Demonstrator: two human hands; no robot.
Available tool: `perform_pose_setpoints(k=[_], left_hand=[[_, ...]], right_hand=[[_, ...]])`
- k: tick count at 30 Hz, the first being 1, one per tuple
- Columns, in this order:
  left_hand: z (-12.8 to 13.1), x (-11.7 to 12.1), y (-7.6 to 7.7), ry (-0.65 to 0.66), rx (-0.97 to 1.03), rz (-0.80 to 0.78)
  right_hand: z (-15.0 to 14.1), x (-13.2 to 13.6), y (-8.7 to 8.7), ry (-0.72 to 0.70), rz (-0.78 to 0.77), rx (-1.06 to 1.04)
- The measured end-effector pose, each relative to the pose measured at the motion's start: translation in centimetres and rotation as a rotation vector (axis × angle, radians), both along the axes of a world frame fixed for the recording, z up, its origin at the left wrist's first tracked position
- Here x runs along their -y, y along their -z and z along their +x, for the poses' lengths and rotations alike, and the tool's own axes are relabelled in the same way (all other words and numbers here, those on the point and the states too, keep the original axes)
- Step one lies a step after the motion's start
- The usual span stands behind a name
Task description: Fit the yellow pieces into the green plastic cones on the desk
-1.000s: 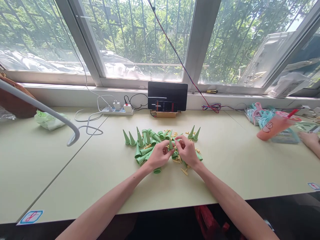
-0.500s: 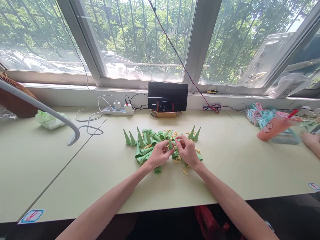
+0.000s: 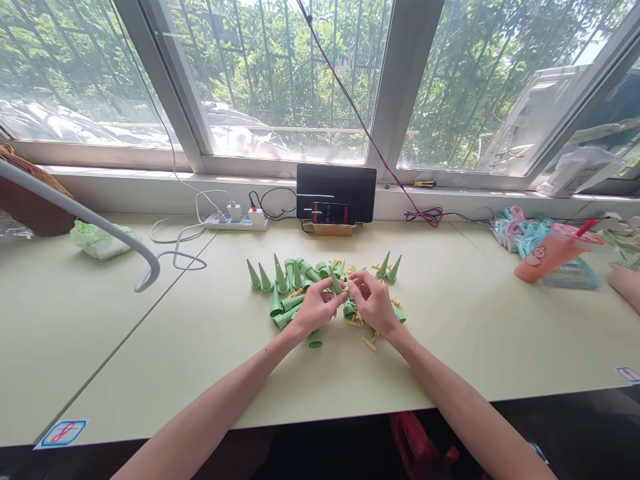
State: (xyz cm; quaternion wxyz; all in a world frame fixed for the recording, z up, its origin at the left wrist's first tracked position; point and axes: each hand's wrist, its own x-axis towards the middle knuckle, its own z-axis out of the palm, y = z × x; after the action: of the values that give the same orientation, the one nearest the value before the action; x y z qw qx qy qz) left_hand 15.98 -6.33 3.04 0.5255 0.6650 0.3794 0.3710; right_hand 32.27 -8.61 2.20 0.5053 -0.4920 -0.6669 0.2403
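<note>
My left hand (image 3: 319, 308) grips a green plastic cone spike (image 3: 335, 280), its tip leaning up and to the left. Close beside it, my right hand (image 3: 374, 305) has its fingers pinched at the cone's base on a small yellow peg (image 3: 345, 289), mostly hidden by the fingertips. Under and around both hands lies a pile of green cone spikes (image 3: 289, 319), with yellow T-shaped pegs (image 3: 369, 344) scattered among them. Several cones stand upright at the left of the pile, and two more upright cones (image 3: 393, 269) are at its right.
A phone (image 3: 334, 213) leans in front of a black tablet (image 3: 345, 183) at the back. To the left lie a power strip (image 3: 235, 221) and a grey curved bar (image 3: 100, 223). An orange drink cup (image 3: 553, 253) tilts at the right, near another person's hand (image 3: 625, 283).
The cone in my left hand has tilted, its tip shifting left and up. My right fingers have moved slightly left. At the far right, the other person's hand has shifted a little.
</note>
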Motion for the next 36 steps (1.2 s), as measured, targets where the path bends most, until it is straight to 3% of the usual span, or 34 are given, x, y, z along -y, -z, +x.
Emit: perform_pose_setpoints(k=[36], left_hand=[[0.05,0.13,-0.13,-0.007,0.007,0.005]], right_hand=[[0.11,-0.02,-0.1,-0.012,0.023,0.009]])
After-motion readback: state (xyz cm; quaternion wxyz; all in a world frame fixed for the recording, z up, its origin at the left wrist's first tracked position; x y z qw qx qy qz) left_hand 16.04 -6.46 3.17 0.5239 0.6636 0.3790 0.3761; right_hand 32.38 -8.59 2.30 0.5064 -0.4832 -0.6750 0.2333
